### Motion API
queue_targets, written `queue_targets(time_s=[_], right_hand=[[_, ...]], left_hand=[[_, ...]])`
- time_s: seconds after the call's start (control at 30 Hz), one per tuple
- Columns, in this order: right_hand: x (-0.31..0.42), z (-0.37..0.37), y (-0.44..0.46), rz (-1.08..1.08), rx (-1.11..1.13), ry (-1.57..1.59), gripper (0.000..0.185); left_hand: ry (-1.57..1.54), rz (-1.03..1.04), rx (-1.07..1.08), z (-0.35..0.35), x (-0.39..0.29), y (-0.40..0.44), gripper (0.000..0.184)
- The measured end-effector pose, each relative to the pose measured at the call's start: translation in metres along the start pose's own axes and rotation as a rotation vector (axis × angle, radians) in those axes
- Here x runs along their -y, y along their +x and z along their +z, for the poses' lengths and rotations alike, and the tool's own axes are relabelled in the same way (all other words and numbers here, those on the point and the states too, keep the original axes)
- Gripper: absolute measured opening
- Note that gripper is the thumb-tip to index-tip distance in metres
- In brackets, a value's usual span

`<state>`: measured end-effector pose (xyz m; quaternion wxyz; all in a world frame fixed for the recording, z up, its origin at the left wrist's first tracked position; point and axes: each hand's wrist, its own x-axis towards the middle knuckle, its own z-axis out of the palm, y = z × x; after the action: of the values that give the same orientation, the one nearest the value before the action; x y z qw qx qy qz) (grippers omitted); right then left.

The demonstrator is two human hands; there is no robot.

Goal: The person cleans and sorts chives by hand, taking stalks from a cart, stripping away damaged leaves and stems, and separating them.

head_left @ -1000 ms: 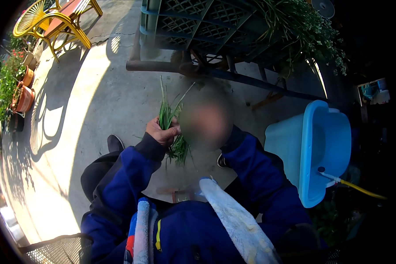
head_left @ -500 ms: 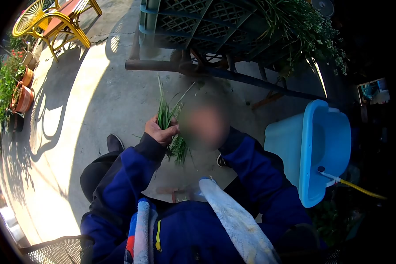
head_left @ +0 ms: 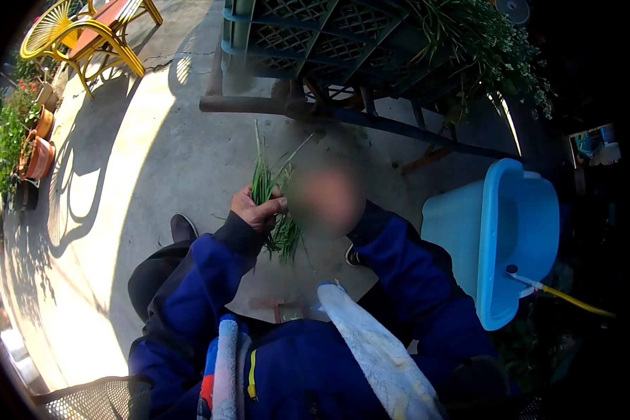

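Note:
A bunch of thin green stalks, grass-like in leaf, stands roughly upright in my left hand. The fingers wrap round the bunch, with the thumb pressed across it, and loose ends hang below the fist. Close beside it on the right is my right hand, hidden under a blurred patch. Its fingers cannot be made out, nor whether it touches the stalks.
A dark plastic crate rests on a metal frame ahead, with leafy, white-flowered greens spilling over its right. A blue tub with a yellow hose stands right. Towels hang over my front. Left are a yellow chair and flowerpots.
The bunch in my left hand has shifted very slightly to the right, its tips a little lower. Everything else looks the same.

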<state>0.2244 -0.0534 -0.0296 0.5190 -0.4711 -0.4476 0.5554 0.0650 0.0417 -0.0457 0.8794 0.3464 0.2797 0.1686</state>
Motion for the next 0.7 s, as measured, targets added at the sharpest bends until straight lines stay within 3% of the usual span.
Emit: queue_targets(time_s=[0.07, 0.2, 0.4, 0.7], right_hand=[[-0.007, -0.002, 0.0, 0.033, 0.019, 0.122, 0.018], [-0.022, -0.001, -0.001, -0.044, -0.011, -0.042, 0.02], [-0.051, 0.0, 0.0, -0.106, 0.004, -0.097, 0.019], [-0.023, 0.004, -0.005, -0.104, 0.0, -0.344, 0.017]], left_hand=[[-0.006, 0.004, 0.014, -0.003, 0.004, 0.001, 0.019], [0.062, -0.038, 0.055, -0.013, 0.008, 0.006, 0.023], [0.09, 0.175, 0.05, -0.01, 0.021, 0.009, 0.024], [0.044, 0.024, 0.108, -0.023, 0.026, 0.015, 0.03]])
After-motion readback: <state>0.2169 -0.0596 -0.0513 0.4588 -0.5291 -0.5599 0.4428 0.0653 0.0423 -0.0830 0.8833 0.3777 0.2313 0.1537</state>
